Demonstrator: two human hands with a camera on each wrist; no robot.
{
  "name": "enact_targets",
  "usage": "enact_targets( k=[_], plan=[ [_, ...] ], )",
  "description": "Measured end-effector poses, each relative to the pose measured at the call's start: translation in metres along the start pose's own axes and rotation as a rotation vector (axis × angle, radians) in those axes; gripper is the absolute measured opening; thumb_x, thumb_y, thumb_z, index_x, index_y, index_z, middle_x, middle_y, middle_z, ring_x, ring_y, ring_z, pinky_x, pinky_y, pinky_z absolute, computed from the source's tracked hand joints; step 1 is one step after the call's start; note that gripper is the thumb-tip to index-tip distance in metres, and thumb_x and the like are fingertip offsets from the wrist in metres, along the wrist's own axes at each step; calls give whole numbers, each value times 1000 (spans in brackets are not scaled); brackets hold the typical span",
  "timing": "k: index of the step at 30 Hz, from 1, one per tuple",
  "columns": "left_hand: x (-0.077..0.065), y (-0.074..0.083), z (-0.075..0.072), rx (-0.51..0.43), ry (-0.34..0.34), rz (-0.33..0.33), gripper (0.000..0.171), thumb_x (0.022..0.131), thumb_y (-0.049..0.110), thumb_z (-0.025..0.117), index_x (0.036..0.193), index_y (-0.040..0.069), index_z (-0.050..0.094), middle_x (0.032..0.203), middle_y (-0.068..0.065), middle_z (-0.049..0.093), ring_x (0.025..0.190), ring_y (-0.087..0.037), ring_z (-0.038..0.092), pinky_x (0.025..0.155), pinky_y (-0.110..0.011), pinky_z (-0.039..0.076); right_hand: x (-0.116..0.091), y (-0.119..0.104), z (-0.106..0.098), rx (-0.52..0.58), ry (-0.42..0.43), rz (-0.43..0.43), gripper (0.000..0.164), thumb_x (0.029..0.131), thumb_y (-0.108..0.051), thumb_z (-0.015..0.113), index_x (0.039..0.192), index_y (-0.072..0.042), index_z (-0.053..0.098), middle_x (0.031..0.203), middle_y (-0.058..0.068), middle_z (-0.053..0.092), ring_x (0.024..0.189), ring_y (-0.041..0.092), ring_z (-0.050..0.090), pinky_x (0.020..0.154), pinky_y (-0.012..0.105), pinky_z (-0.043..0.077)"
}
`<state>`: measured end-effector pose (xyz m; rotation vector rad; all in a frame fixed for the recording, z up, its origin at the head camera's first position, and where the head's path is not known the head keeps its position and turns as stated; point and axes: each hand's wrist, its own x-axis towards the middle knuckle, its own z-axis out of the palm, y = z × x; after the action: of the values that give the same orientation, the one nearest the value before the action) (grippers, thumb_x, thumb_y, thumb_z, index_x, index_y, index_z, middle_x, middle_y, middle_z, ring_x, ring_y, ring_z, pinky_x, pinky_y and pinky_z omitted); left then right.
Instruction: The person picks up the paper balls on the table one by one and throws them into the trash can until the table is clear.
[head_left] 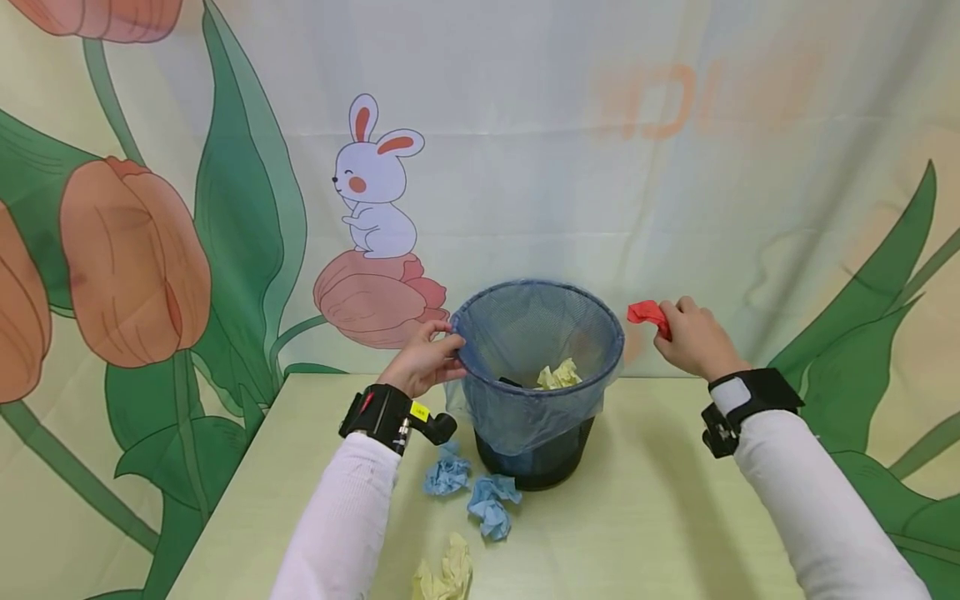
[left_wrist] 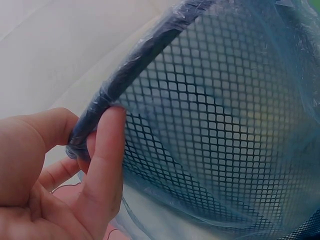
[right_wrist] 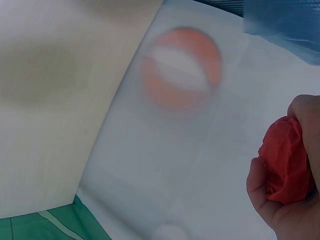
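Observation:
A dark mesh wastebasket (head_left: pixel 538 333) lined with a translucent blue bag (head_left: pixel 517 417) stands on the table, with a crumpled yellow paper (head_left: pixel 558 375) inside. My left hand (head_left: pixel 423 358) pinches the bin's left rim through the bag; in the left wrist view the thumb and fingers lie on both sides of the rim (left_wrist: pixel 135 65). To the right of the bin, my right hand (head_left: pixel 697 337) grips a crumpled red paper (head_left: pixel 647 315), raised about level with the rim and apart from it. The right wrist view shows the red paper (right_wrist: pixel 286 160) between thumb and fingers.
Two crumpled blue papers, one (head_left: pixel 447 473) beside the other (head_left: pixel 493 504), lie in front of the bin. A crumpled yellow paper (head_left: pixel 446 571) lies nearer the front. Behind the pale table (head_left: pixel 622 533) hangs a printed curtain (head_left: pixel 525 167) with tulips and a rabbit.

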<state>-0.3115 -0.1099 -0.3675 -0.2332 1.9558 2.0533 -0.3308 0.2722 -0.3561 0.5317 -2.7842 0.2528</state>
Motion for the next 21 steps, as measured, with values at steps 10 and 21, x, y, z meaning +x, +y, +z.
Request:
enact_targets(
  k=[10,21],
  plan=[
    [-2,0,1,-2,-9,5,32,93,12,51,119,14,32,85,-7,39,64,-15,51,60,-24,56,11,-18,-13,-25,33,-107,13,82,-9,56,87,-3,46,80,14,45,63,26,42,58,34,33],
    [0,0,0,-2,1,5,32,93,12,52,119,15,33,85,-7,40,63,-14,51,59,-24,56,23,-43,-21,-10,114,-231,16,80,-9,62,88,-2,50,79,13,47,62,24,42,55,31,32]
  ],
)
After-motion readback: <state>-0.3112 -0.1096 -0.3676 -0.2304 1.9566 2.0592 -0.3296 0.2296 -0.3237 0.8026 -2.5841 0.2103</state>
